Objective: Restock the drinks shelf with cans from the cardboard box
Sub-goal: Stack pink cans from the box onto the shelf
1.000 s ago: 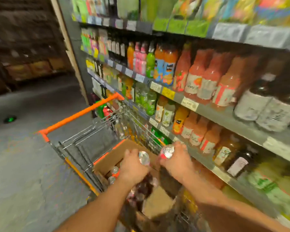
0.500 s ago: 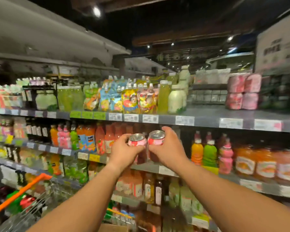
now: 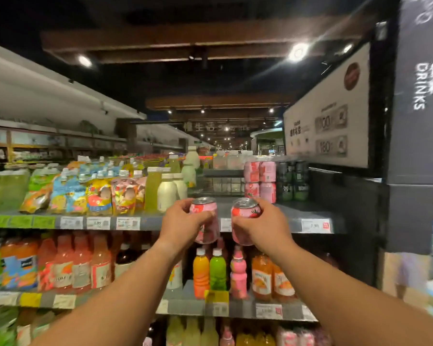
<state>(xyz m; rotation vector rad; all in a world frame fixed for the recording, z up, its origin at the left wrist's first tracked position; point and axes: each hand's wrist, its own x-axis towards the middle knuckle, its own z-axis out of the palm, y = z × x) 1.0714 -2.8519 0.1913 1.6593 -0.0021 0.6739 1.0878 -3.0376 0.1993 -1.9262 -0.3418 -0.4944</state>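
Cans, pink, upright, are gripped one per hand (left hands (image 3: 185, 222), right (image 3: 263, 224)) just before the top shelf (image 3: 310, 213) edge, stacked pink cans (image 3: 260, 179) beyond-right, right hand nearer.

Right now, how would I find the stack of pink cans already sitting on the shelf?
Find the top shelf, the one level with the two raised hands. Near its right end, beside the dark green cans, stands the stack of pink cans, two layers high. Everything to its left is bottles and pouches, so it is the only pink block of cans standing there.
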